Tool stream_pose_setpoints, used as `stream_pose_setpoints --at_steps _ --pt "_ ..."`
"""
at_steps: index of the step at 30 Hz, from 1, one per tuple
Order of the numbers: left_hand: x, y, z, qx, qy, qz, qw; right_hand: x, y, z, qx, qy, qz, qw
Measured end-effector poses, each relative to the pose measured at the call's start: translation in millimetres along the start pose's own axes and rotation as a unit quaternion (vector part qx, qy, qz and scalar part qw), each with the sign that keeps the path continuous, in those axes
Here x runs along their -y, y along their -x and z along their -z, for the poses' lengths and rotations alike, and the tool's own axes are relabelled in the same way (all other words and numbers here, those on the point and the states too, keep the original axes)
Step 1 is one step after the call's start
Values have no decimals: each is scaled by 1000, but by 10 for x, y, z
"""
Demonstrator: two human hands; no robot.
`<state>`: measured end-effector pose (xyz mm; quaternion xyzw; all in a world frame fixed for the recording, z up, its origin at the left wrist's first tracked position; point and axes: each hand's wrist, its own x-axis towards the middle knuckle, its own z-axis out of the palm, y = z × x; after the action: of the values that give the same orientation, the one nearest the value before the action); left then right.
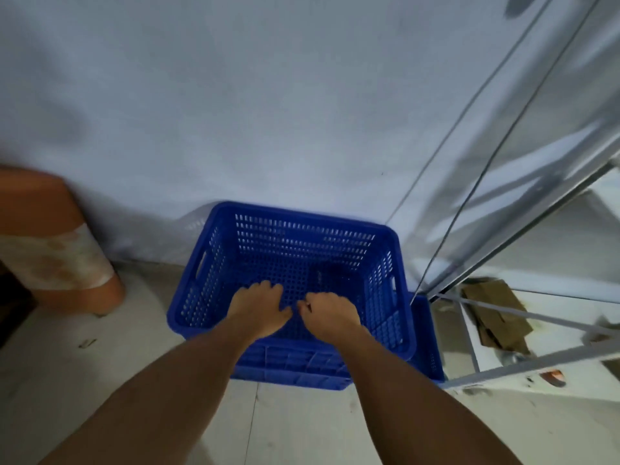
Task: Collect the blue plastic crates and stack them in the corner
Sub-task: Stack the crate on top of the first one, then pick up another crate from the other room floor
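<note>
A blue perforated plastic crate [302, 243] sits on top of another blue crate [426, 347], whose rim shows below and to the right. The stack stands on the floor against a pale wall, in the corner beside a metal rack. My left hand [258, 308] and my right hand [330, 313] rest side by side on the near rim of the top crate, fingers curled over its edge into the crate. The top crate has nothing inside it.
An orange cylindrical container [50, 243] with a pale band stands at the left against the wall. A metal rack frame [503, 182] leans in at the right, with flattened cardboard [496, 313] on the floor under it. Light tiled floor [167, 380] lies in front.
</note>
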<state>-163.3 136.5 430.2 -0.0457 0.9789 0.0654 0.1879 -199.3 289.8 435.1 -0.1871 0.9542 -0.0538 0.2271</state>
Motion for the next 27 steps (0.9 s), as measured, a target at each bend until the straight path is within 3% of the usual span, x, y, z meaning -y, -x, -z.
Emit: stream_pose_setpoints --at_steps 6,14,19,27 --pt "215 748 1678 -104 16 1 994 558 731 1465 -120 -14 23 992" --pt "121 1771 3270 -218 -7 -3 976 1044 1851 3110 -234 29 3 972" --pt "-64 2202 3931 -272 5 -17 962 1153 2346 3750 -300 45 2 953" --pt "-209 2574 4332 -313 10 -24 949 1211 2758 4175 -346 88 -12 934"
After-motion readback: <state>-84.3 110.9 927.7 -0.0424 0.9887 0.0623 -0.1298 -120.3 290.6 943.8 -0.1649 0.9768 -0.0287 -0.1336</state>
